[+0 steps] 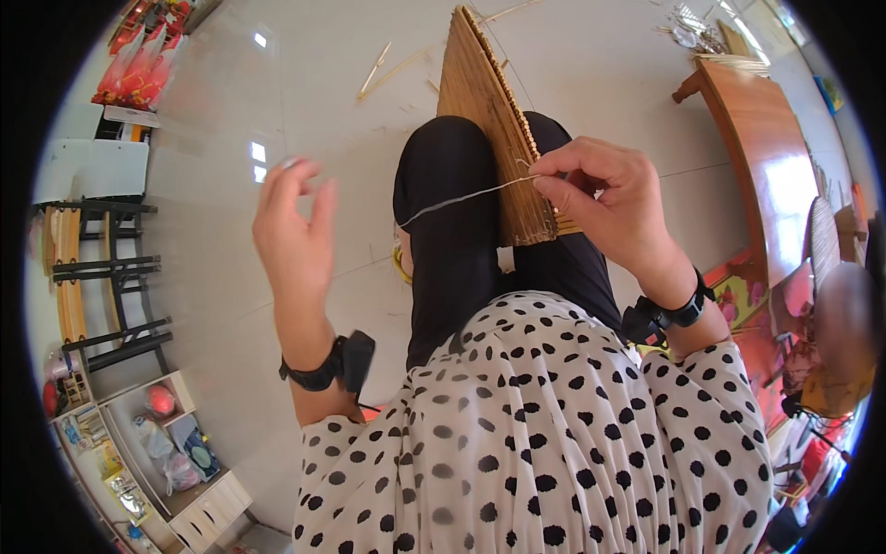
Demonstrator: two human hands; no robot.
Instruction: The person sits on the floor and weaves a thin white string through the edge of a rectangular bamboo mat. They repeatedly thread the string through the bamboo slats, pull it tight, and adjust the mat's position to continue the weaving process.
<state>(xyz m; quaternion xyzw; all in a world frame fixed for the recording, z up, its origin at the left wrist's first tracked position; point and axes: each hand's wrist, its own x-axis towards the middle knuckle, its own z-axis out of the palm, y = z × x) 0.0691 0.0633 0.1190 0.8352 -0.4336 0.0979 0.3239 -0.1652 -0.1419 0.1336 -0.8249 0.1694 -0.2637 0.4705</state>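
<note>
My right hand [604, 189] pinches a thin white string [461, 197] between thumb and forefinger. It is at the near end of a brown panel [494, 120] that looks made of thin stalks set side by side. The panel stands between my knees, its long edge lined with a row of small pale bumps. From my right fingertips the string crosses my left thigh and goes out of sight beyond it. Raised to the left, apart from panel and string, is my left hand [293, 226]. It is slightly blurred, with thumb and fingers apart and nothing visible in them.
Loose pale sticks [374, 69] lie on the tiled floor ahead. A brown wooden bench [752, 138] stands at the right, with a bundle of sticks [734, 63] at its far end. On the left are black-framed folding furniture [115, 268] and a shelf unit [185, 480].
</note>
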